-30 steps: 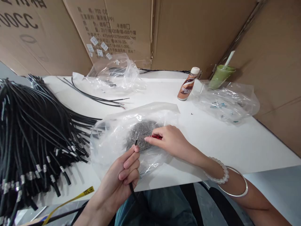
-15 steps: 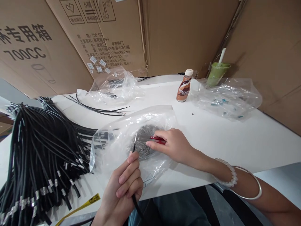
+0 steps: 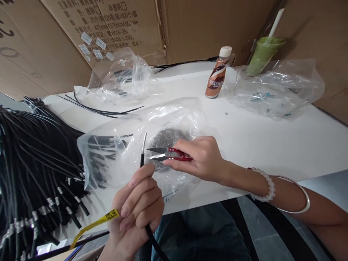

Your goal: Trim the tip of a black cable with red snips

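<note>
My left hand point(image 3: 141, 206) is closed around a black cable point(image 3: 142, 159), whose stripped silvery end points upward above my fingers. In my right hand point(image 3: 201, 157) are red-handled thread snips point(image 3: 176, 155), held between thumb and fingers. Their two pointed blades are spread apart and aim at the cable's end, a short gap to its right. Beneath the snips, a clear plastic bag point(image 3: 127, 127) lies on the table around a tangled heap of fine grey wire clippings point(image 3: 174, 136).
A large bundle of black cables point(image 3: 40, 156) covers the left side. A yellow label strip point(image 3: 94, 224) sticks out beside my left hand. Behind stand a coffee bottle point(image 3: 217, 74), a green cup point(image 3: 265, 54) and cardboard boxes point(image 3: 195, 29). Another clear bag point(image 3: 282, 90) lies at right.
The snips have backed off from the cable end, and their blades now show apart. My left hand has shifted left with the cable. The camera view has tilted down.
</note>
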The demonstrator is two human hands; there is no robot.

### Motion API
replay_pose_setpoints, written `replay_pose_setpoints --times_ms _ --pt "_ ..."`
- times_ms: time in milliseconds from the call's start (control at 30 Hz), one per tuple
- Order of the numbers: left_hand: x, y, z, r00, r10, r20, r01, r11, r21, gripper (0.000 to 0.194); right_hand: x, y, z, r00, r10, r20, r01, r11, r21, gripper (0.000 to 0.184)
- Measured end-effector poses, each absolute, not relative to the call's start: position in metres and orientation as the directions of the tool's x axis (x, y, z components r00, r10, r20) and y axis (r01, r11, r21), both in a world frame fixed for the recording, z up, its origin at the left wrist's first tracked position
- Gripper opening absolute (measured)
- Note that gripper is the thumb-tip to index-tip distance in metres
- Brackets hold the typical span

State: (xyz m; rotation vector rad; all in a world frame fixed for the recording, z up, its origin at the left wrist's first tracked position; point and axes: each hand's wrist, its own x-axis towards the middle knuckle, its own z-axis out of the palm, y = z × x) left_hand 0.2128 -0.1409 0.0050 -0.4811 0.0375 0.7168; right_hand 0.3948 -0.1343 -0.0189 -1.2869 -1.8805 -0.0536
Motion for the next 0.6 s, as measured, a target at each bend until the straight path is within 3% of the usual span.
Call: replay_pose_setpoints --times_ms 233,400,600 --pt "0.2106 -0.1371 -0.0002 0.755 0.587 -0.293 -0.655 0.703 -0.277 0.033 0.3939 -0.1352 -0.0147 -0.161 0.747 0.645 0.774 0.501 -0.387 0.049" --pt "0.2080 -0.1369 -0.0038 0.772 0.591 -0.235 -0.636 0.702 -0.322 0.033 0.3945 -0.1364 -0.0146 -0.175 0.764 0.621 0.762 0.505 -0.406 0.047" --pt "0.2104 -0.1370 -0.0033 0.785 0.588 -0.196 -0.619 0.727 -0.297 0.032 0.3944 -0.1369 -0.0142 -0.181 0.740 0.648 0.757 0.525 -0.388 0.043"
